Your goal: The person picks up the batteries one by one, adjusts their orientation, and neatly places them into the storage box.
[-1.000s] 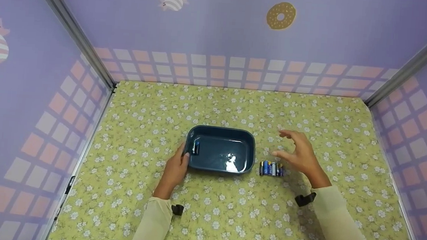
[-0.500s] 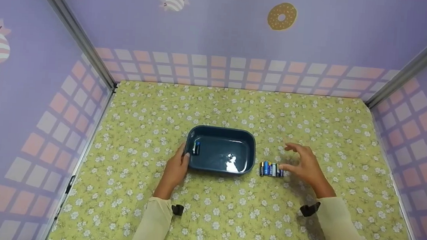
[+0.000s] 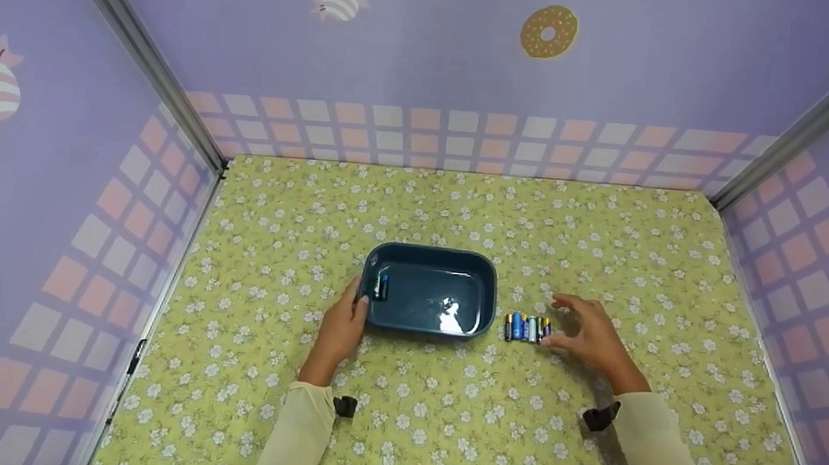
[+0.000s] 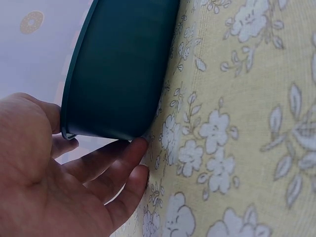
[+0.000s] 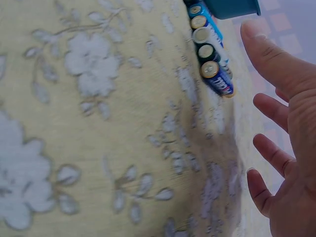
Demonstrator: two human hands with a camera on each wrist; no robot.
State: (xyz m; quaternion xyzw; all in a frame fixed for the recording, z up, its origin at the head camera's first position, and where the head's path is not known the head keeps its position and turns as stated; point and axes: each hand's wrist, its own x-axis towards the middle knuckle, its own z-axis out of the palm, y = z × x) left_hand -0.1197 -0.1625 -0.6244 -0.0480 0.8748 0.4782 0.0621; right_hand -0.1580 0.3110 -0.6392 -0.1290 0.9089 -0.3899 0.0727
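Note:
A dark teal plastic basin (image 3: 428,299) sits on the cloth, with what looks like a battery (image 3: 382,287) lying at the left of its floor. My left hand (image 3: 342,327) holds the basin's left side; in the left wrist view the thumb is at the rim and fingers touch the outer wall (image 4: 118,74). Right of the basin, several batteries (image 3: 517,326) lie side by side in a row. My right hand (image 3: 590,336) hovers at the row's right end, thumb and fingers spread apart. In the right wrist view a blue battery (image 5: 217,79) is the nearest one, and nothing is in the hand.
A yellow-green floral cloth (image 3: 431,416) covers the work surface. Purple walls (image 3: 427,58) with pink and white checks enclose the back and both sides. Black clips (image 3: 600,418) sit on both wrists.
My right hand has come down and toward me, from above the batteries to beside the row's right end. The left hand, basin and batteries have stayed put.

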